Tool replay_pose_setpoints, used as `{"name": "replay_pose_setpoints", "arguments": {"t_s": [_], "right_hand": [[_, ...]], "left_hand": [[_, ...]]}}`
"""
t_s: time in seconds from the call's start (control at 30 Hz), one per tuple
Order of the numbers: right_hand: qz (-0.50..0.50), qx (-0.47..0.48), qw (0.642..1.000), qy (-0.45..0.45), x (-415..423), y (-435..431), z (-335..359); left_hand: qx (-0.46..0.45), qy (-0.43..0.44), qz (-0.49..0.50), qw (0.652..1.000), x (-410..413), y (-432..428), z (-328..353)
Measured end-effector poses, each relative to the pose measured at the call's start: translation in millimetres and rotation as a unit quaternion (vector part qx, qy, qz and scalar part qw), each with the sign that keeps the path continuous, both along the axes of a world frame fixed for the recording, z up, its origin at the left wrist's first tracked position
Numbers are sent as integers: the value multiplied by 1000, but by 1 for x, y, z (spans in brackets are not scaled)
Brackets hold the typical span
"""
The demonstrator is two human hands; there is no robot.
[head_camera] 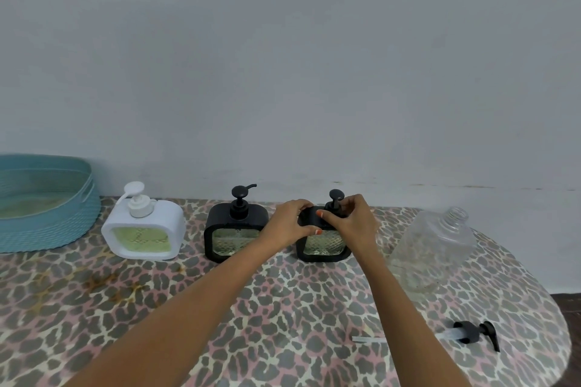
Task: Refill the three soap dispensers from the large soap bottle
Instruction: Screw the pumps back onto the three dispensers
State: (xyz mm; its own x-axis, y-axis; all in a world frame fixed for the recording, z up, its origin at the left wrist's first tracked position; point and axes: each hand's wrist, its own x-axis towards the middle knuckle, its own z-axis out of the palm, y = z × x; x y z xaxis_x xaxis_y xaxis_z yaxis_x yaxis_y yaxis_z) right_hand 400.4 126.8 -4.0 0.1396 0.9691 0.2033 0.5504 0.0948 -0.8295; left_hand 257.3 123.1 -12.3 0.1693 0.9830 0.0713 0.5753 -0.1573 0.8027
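Leopard-print cloth (220, 308) covers the table; no lettering or brand can be read on anything. Three squat dispensers stand in a row by the wall: a white plastic one with green soap (143, 231), a middle black one with a glass window (235, 234), and a right-hand black dispenser (323, 239). The left hand (287, 223) grips that dispenser's top left shoulder, fingers curled over it. The right hand (353, 220) pinches its black pump collar (334, 203). The large clear soap bottle (434, 242) stands uncapped just right, its black pump (471, 331) lying nearer. A teal woven basket (47, 223) sits far left.
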Motion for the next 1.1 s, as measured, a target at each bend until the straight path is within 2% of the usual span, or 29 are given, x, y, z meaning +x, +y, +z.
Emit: {"name": "replay_pose_setpoints", "arguments": {"t_s": [0.23, 0.33, 0.47, 0.53, 0.63, 0.8, 1.0, 1.1], "right_hand": [[88, -43, 995, 24, 15, -2, 7], [63, -42, 997, 21, 15, 1, 4], [-2, -7, 999, -49, 1, 4, 0], [-8, -3, 999, -44, -3, 3, 1], [36, -4, 998, -53, 0, 2, 0], [117, -39, 992, -20, 13, -4, 5], [20, -20, 999, -17, 5, 3, -5], [8, -5, 1000, -20, -1, 5, -8]], "left_hand": [[3, -9, 2, 1000, -1, 2, 0], [4, -6, 0, 1000, 1, 0, -1], [3, -3, 1, 1000, 1, 1, -2], [5, -3, 1, 1000, 0, 1, -2], [4, -1, 2, 1000, -1, 2, -2], [1, 0, 4, 1000, 0, 2, -2], [0, 2, 2, 1000, 1, 0, 0], [1, -2, 4, 1000, 0, 0, -1]]}}
